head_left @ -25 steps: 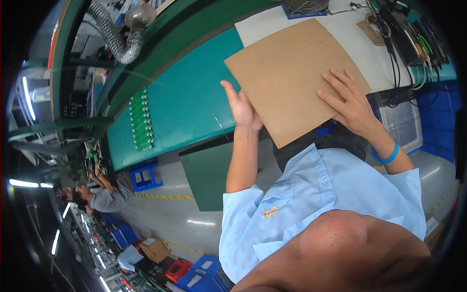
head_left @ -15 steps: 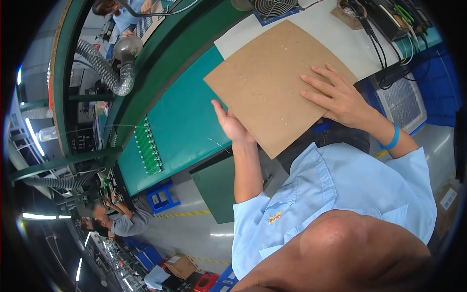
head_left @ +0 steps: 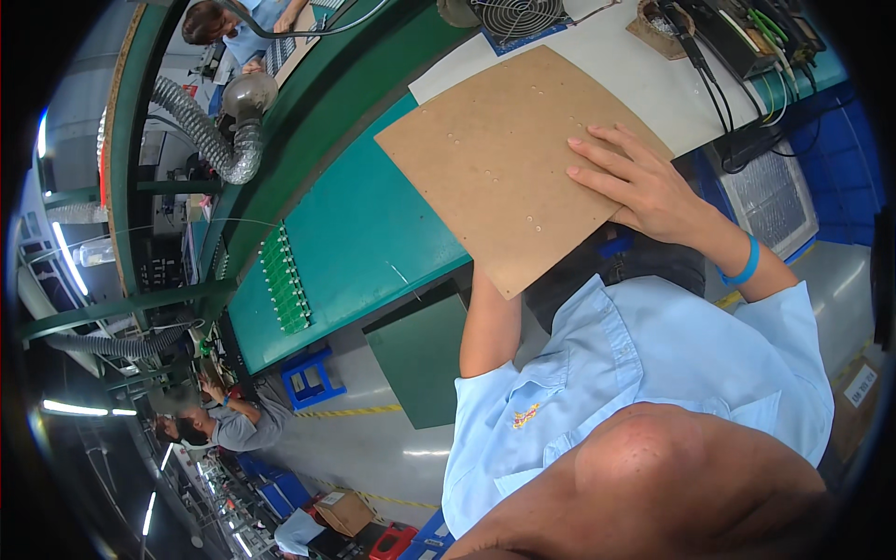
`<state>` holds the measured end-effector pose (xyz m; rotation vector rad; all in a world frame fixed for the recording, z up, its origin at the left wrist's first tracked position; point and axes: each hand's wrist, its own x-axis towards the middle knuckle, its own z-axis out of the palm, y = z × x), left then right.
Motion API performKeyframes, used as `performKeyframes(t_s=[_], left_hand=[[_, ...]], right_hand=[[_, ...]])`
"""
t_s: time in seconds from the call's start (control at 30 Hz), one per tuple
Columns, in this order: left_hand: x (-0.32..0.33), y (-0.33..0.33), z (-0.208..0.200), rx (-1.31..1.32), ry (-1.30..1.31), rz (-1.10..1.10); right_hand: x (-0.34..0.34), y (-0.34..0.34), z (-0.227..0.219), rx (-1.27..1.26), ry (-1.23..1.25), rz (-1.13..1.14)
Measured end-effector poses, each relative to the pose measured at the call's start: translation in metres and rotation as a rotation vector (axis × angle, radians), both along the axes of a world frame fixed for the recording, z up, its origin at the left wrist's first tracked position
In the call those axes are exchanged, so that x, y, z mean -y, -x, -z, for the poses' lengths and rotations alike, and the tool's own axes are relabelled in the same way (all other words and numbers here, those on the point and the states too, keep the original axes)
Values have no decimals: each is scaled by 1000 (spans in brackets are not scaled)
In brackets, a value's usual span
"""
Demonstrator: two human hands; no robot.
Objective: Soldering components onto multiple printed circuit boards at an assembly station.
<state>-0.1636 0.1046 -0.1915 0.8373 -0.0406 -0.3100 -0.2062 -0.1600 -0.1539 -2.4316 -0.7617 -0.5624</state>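
A tan board (head_left: 509, 154), flat and thin with one curved edge and several small holes or clear dots, is tilted over the bench edge in front of me. My right hand (head_left: 644, 184) has its fingers stretched across the board's top face near the right edge, and its thumb goes out of sight at that edge. A blue band circles that wrist. From below, my left forearm (head_left: 490, 317) passes under the board. The left hand itself is hidden behind it, so its fingers do not show.
The bench has a teal mat (head_left: 373, 224) and a white sheet (head_left: 439, 75). A strip of green circuit boards (head_left: 285, 280) lies left. A fan (head_left: 518, 21) and cabled equipment (head_left: 737, 42) stand at the back. A silver duct (head_left: 233, 140) hangs left; other people work beyond.
The board has shifted slightly left and turned a little. My left hand, seen earlier at its lower left edge, has slid underneath. My right hand has moved slightly left with the board.
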Motion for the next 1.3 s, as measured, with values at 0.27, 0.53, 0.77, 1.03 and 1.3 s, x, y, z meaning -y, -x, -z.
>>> performKeyframes(t_s=[0.27, 0.53, 0.77, 1.03, 1.3], left_hand=[[18, 1, -6, -16, 650, 172], [48, -24, -95, 311, -42, -118], [47, -9, -103, 901, -1149, -184], [45, -11, -104, 1009, -1711, 184], [56, -14, -91, 1027, -1753, 273]], right_hand=[[-9, -2, -13, 77, -35, -3], [-44, -6, -35, 9, -706, -200], [-89, 12, -3, -255, -1247, -54], [-118, 28, 21, -347, -1668, 44], [-115, 36, 20, -495, -1956, -13]])
